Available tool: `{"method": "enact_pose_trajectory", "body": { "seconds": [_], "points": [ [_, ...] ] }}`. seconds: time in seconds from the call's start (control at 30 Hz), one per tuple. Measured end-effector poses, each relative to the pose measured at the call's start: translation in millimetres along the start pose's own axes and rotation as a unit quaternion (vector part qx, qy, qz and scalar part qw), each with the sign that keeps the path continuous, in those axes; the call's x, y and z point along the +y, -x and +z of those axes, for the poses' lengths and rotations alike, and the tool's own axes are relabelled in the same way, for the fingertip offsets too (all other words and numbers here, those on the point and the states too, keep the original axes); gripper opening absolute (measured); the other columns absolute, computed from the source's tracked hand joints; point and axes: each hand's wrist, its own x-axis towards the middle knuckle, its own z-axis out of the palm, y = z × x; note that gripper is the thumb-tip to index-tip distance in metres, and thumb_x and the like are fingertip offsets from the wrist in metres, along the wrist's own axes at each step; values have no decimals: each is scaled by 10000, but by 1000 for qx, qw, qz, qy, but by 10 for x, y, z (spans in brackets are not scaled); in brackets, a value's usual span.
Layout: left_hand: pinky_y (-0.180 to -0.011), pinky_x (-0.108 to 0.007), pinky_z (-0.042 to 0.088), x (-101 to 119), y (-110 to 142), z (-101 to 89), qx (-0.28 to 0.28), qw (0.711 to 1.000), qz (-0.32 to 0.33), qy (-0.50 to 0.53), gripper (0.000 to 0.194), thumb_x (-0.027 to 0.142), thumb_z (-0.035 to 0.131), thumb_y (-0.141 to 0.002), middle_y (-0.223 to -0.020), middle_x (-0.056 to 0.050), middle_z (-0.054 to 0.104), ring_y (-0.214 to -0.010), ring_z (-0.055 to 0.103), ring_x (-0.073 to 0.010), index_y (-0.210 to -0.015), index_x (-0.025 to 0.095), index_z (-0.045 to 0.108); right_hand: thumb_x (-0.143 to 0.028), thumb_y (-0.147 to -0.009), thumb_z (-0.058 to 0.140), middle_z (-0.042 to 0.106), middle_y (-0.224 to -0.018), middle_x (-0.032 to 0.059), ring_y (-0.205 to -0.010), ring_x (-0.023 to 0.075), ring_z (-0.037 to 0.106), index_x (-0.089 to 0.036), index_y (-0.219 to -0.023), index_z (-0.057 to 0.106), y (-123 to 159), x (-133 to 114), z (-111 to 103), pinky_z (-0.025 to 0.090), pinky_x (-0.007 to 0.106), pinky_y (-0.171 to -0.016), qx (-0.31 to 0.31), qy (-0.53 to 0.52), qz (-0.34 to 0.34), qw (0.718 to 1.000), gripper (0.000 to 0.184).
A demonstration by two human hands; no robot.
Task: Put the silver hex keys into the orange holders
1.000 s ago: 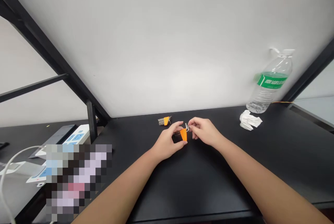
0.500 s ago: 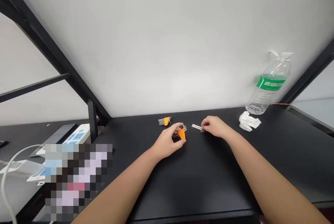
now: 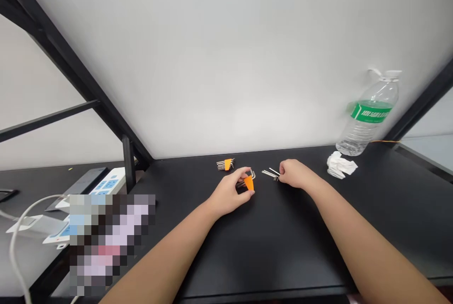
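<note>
My left hand point(image 3: 230, 194) is shut on an orange-holder hex key set point(image 3: 248, 183) near the middle of the black tabletop, with a bent steel key end sticking out above its orange holder. To the right, my right hand point(image 3: 295, 174) pinches the ends of a small bunch of loose steel hex keys point(image 3: 271, 174), which point left toward the other hand. A second orange-holder hex key set point(image 3: 226, 164) lies on the table just beyond my left hand, untouched.
A black tabletop point(image 3: 269, 257) runs to a white wall panel, with black frame bars at both sides. A plastic water bottle point(image 3: 368, 122) and crumpled white tissue point(image 3: 340, 164) stand at the back right. At the lower left are a power strip point(image 3: 109, 182), white cable point(image 3: 21, 228) and a pixelated patch.
My right hand has moved right, away from my left hand, holding loose hex keys that were not apart from the set one second ago. My left hand has stayed nearly in place.
</note>
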Motion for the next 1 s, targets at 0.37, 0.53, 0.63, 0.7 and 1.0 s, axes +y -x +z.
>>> {"method": "enact_pose_trajectory", "body": {
  "seconds": [0.37, 0.53, 0.63, 0.7, 1.0],
  "points": [
    [-1070, -439, 534, -71, -55, 2, 66, 998, -13, -18, 560, 257, 727, -797, -1312, -84, 667, -1196, 654, -261, -1336, 222, 583, -168, -867, 555, 656, -920, 23, -753, 138, 606, -213, -885, 706, 153, -207, -3, 488, 276, -701, 61, -181, -258, 947, 158],
    [-1044, -425, 554, -61, -52, 10, 63, 998, -4, -23, 563, 250, 736, -791, -1297, -76, 678, -1170, 668, -254, -1333, 223, 587, -151, -897, 549, 657, -950, 35, -796, 147, 613, -225, -918, 739, 179, -268, 40, 493, 293, -735, 79, -168, -288, 939, 205],
    [-1046, -415, 552, -57, -42, 8, 59, 998, -7, -25, 565, 247, 736, -793, -1320, -77, 667, -1178, 664, -251, -1337, 222, 584, -147, -905, 549, 660, -951, 35, -787, 144, 618, -226, -924, 747, 176, -272, 49, 500, 293, -732, 79, -167, -294, 938, 214],
    [-1048, -418, 549, -50, -43, 7, 58, 998, -8, -29, 554, 247, 740, -789, -1307, -74, 675, -1169, 668, -252, -1322, 225, 592, -152, -911, 548, 664, -952, 37, -787, 146, 621, -227, -924, 749, 178, -269, 46, 506, 294, -731, 79, -164, -296, 938, 215],
    [-1029, -407, 555, -22, -36, -31, 38, 998, -17, -41, 476, 256, 758, -770, -1213, -42, 717, -1135, 687, -253, -1221, 248, 606, -160, -941, 520, 667, -953, 44, -817, 162, 628, -237, -918, 746, 245, -325, 19, 508, 305, -731, 84, -125, -312, 938, 240]
  ]
}}
